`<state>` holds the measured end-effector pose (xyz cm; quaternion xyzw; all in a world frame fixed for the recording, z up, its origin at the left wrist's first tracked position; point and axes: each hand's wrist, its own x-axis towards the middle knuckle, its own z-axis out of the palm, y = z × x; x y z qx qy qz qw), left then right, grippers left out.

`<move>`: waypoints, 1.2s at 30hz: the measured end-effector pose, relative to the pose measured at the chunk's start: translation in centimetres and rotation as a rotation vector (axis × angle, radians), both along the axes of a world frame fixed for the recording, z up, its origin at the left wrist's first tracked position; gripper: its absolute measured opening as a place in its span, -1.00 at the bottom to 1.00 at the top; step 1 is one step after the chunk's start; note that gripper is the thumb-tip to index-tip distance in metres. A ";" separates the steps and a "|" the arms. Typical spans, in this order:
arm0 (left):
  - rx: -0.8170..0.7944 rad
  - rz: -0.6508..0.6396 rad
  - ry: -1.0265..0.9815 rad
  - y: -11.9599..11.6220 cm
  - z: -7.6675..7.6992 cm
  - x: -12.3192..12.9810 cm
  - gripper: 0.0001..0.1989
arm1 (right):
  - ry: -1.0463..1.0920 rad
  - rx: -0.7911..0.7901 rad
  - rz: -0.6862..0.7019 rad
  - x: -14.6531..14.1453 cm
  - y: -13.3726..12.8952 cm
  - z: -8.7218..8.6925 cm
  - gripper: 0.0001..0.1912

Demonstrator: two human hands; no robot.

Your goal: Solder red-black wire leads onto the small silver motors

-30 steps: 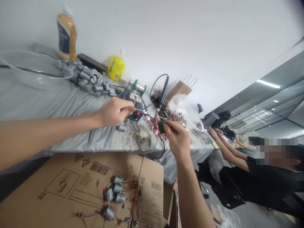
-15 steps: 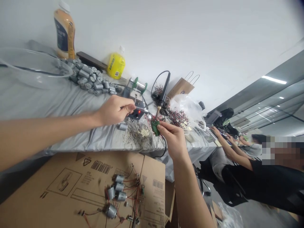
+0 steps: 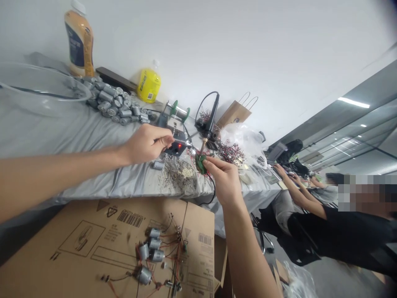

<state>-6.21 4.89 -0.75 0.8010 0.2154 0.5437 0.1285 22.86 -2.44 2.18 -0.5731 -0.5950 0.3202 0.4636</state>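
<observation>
My left hand (image 3: 149, 143) is closed on a thin metal tool (image 3: 182, 142), whose tip points right toward the green board. Between the thumb and fingers of my right hand (image 3: 225, 178) is a small green circuit board (image 3: 201, 164). A black soldering iron (image 3: 210, 118) stands upright in its holder, with its metal end just above the board. Behind my left hand is a black box with a red light (image 3: 179, 145). A spool with green rims (image 3: 178, 111) stands behind it. Cut wire bits (image 3: 180, 174) lie below the tool.
Silver motors (image 3: 114, 103) are heaped at the back left, near a clear bowl (image 3: 43, 97) and a yellow bottle (image 3: 149, 85). Wired motors (image 3: 155, 244) lie on a cardboard box (image 3: 80, 265) in front. A person in black (image 3: 341, 231) sits at the right.
The view has shifted slightly, so everything sits a little further left. Both hands keep their holds, and the green board now shows slightly lower from the iron's metal end.
</observation>
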 end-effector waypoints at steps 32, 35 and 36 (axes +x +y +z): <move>0.014 0.002 -0.028 0.1 0.0 0.2 -0.59 | 0.103 -0.182 0.085 1.9 1.3 0.3 -0.74; 0.019 -0.002 -0.029 0.2 -0.1 0.2 -0.58 | 0.021 -0.079 0.009 2.3 0.5 1.1 -0.75; 0.020 -0.002 -0.028 0.2 -0.1 0.2 -0.58 | -0.011 -0.026 -0.022 2.2 0.2 1.3 -0.74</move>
